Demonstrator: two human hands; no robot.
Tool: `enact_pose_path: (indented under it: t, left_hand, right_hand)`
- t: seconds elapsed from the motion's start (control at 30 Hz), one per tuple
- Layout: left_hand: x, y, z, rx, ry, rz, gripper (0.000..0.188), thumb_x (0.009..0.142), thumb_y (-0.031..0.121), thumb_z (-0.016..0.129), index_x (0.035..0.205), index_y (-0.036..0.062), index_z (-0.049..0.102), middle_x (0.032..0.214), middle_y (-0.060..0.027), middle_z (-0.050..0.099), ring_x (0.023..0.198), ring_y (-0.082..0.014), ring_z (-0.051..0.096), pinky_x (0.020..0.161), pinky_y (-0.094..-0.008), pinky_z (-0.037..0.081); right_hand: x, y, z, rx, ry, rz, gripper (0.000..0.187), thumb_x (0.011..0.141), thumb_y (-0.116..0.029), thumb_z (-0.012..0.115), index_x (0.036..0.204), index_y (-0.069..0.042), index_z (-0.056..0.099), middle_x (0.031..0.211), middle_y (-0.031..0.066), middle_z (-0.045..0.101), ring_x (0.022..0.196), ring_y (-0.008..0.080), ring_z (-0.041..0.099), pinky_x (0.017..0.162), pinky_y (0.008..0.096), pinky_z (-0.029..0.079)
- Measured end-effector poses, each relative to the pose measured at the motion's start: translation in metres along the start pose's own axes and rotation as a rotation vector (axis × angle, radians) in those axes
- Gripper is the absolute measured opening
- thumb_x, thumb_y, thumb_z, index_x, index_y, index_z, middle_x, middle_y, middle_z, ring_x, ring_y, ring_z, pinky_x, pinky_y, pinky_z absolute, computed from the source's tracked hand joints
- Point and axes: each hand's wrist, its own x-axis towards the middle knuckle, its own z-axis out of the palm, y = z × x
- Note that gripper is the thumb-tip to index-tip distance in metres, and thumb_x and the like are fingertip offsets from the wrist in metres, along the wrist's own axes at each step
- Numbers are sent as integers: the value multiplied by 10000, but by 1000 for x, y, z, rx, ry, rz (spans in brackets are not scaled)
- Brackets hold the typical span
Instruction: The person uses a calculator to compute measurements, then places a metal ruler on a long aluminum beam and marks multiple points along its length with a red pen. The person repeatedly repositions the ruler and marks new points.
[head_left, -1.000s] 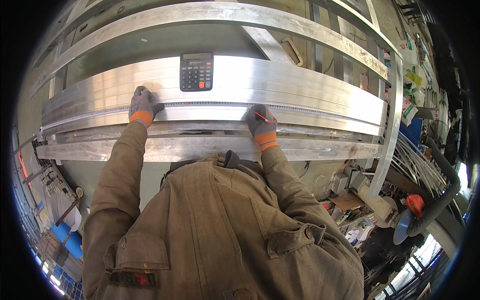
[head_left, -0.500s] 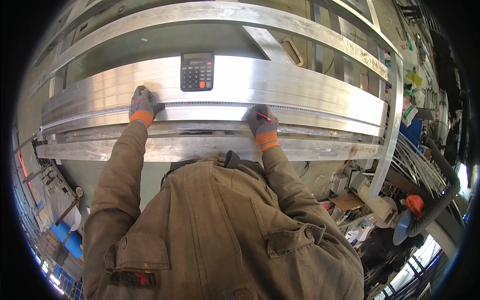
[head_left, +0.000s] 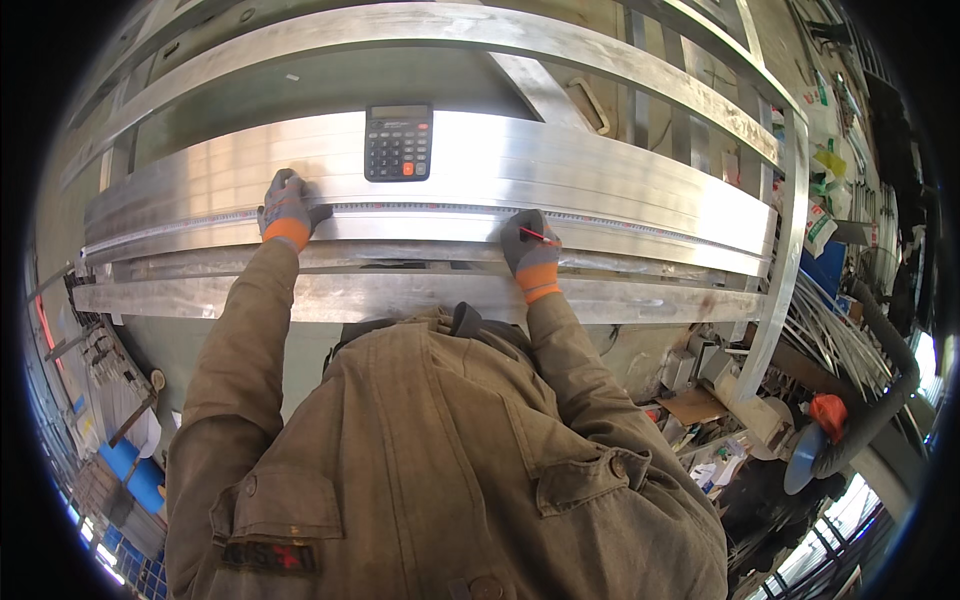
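Observation:
A long, shiny metal panel [head_left: 610, 170] lies crosswise in front of me, with a measuring tape [head_left: 450, 208] stretched along its near part. My left hand [head_left: 287, 208], in a grey glove with an orange cuff, rests over the tape left of centre. Its thumb is spread to the right and nothing shows in its grasp. Right of centre, my right hand [head_left: 530, 250], gloved alike, is closed around a thin red pencil or pen [head_left: 541, 237] beside the tape. The writing tip is hidden by the hand. A black calculator [head_left: 398, 145] lies on the panel between and beyond my hands.
Metal bars of a frame [head_left: 420, 22] run beyond the panel, and another bar [head_left: 420, 297] crosses close to my body. At the right stand an upright bar [head_left: 790, 220], a bundle of thin rods [head_left: 835, 335] and a dark flexible hose [head_left: 885, 370]. A blue roll [head_left: 135, 478] lies lower left.

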Motion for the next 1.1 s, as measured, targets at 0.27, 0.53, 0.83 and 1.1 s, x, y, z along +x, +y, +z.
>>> enact_pose_path:
  t: [0.27,0.53,0.83,1.1]
  left_hand:
    - [5,4,1,30,-99,-94,638,789,307,1075,1288,72,755,1574,-105,608,1473,-404,596,1216,-514,552]
    - [3,4,5,-19,-35,-78,690,732,286,1107,1264,27,753,1492,-188,646,1385,-422,642,1189,-479,568]
    - [-1,10,0,-27,-71,-101,701,790,333,1076,1323,8,757,1626,-186,556,1517,-451,525,1269,-499,518]
    - [3,11,-8,-3,-158,-91,696,804,336,1070,1345,23,762,1681,-174,514,1544,-448,508,1273,-503,525]
  right_hand:
    - [1,-34,7,261,-4,-125,248,1049,-25,730,1288,-70,782,1052,177,814,979,388,799,914,448,630]
    - [25,-90,58,-108,-217,-456,473,947,-34,746,1409,-126,709,1385,156,758,1421,451,632,1200,571,503]
    - [35,-111,91,-254,-186,-290,418,1013,-44,757,1426,-104,738,1303,172,804,1341,427,698,1162,541,535]
    - [-33,-77,47,-36,1,-117,273,1152,-132,682,1386,-35,782,1146,202,827,1048,415,787,948,498,636]
